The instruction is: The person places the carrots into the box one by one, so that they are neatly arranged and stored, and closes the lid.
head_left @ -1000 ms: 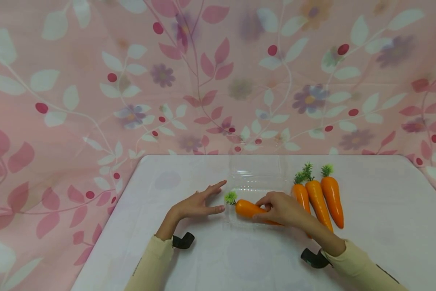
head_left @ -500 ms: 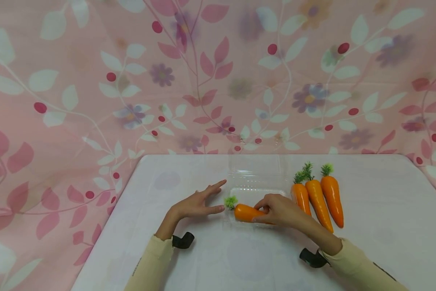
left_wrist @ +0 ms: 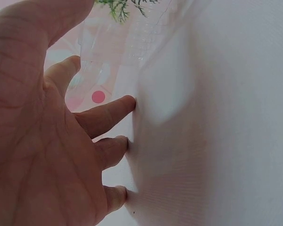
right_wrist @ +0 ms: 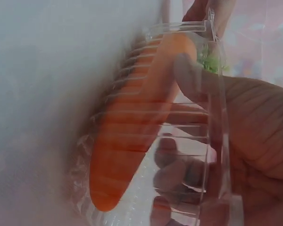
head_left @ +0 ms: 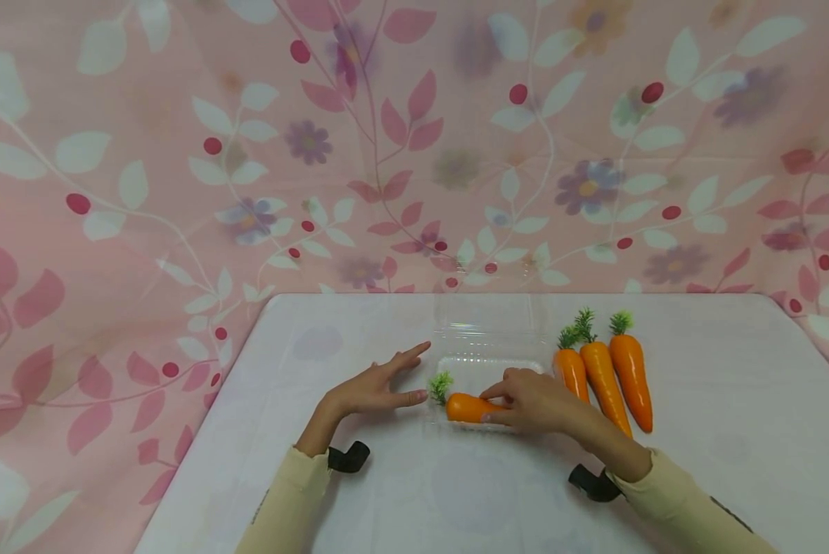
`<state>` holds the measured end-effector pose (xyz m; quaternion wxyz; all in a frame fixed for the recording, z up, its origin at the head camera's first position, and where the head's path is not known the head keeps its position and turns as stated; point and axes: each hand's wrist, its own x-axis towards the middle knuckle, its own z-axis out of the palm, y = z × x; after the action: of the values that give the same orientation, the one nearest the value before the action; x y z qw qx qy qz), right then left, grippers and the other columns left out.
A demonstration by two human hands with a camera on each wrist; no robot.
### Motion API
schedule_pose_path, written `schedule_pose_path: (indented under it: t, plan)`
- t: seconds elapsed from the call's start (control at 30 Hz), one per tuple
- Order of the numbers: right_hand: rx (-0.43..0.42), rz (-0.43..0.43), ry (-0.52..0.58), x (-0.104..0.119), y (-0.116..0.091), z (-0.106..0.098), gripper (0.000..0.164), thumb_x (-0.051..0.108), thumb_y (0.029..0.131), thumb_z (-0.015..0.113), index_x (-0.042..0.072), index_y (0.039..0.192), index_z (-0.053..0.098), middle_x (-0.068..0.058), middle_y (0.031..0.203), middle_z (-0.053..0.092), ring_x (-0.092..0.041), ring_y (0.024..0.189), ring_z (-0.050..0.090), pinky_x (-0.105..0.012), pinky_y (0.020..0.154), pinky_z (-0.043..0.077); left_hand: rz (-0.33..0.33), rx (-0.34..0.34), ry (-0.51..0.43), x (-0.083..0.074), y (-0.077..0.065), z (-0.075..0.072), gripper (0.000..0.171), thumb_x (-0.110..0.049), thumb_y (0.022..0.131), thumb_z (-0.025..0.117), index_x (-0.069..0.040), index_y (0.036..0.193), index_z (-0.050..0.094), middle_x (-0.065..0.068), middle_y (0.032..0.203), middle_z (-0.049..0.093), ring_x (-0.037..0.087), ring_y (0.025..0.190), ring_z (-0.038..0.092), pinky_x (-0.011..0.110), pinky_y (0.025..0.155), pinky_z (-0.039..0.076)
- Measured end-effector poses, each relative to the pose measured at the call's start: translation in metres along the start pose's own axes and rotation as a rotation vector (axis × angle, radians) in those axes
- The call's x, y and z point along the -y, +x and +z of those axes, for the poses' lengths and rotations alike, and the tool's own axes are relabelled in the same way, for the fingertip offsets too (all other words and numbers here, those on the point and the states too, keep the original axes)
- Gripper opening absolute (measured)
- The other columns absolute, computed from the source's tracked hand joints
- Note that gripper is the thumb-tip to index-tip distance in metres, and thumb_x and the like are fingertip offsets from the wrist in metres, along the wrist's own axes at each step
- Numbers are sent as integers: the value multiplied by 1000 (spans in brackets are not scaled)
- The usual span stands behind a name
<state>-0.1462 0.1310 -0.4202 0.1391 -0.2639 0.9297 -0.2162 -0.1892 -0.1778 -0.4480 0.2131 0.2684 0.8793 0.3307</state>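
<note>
An orange carrot [head_left: 464, 408] with a feathery green top lies in the near side of a clear plastic box [head_left: 487, 371]. My right hand [head_left: 539, 402] reaches into the box and pinches the carrot, covering its tapered end in the head view. Through the clear wall in the right wrist view, the whole carrot [right_wrist: 132, 122] shows with the thumb against its thick end. To the left of the box, my left hand [head_left: 373, 391] has its fingers spread. In the left wrist view, the left fingertips [left_wrist: 128, 101] touch the white tabletop.
Three more carrots [head_left: 603, 373] lie side by side right of the box, close to the right forearm. The box's hinged clear lid [head_left: 491, 314] stands raised behind it. A pink floral cloth [head_left: 401, 154] hangs beyond the white table [head_left: 387, 492].
My right hand has lowered the carrot into the box, its thick end moving slightly toward the near wall. The left hand stays in place.
</note>
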Motion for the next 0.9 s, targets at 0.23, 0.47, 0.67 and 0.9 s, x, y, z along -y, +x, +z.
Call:
schedule_pose_path:
  t: [0.23, 0.47, 0.67, 0.9]
  plan:
    - [-79, 17, 35, -1, 1, -1, 26, 41, 80, 81, 23, 99, 78, 10, 80, 53, -11, 76, 50, -30, 66, 43, -3, 0, 5, -2, 0, -1, 85, -59, 90, 61, -36, 159, 15, -1, 157, 34, 31, 149, 8, 67, 111, -1]
    - [-59, 6, 73, 1, 0, -2, 15, 34, 86, 77, 23, 96, 79, 12, 79, 53, -10, 74, 50, -29, 65, 44, -7, -1, 0, -2, -1, 0, 85, -59, 90, 61, -38, 158, 15, 0, 156, 35, 31, 149, 8, 67, 111, -2]
    - [-54, -45, 73, -1, -2, -2, 17, 32, 91, 72, 20, 101, 79, 12, 76, 51, -9, 68, 47, -27, 60, 42, -7, -2, -1, -2, -1, 1, 84, -59, 90, 61, -40, 158, 15, 0, 157, 35, 31, 149, 8, 67, 111, -2]
    - [-89, -68, 102, -6, -3, -3, 19, 33, 92, 71, 19, 102, 79, 13, 78, 54, -8, 68, 48, -26, 60, 43, -7, -5, -1, -4, -2, 0, 84, -59, 90, 61, -40, 158, 15, 0, 157, 35, 31, 149, 8, 67, 111, -2]
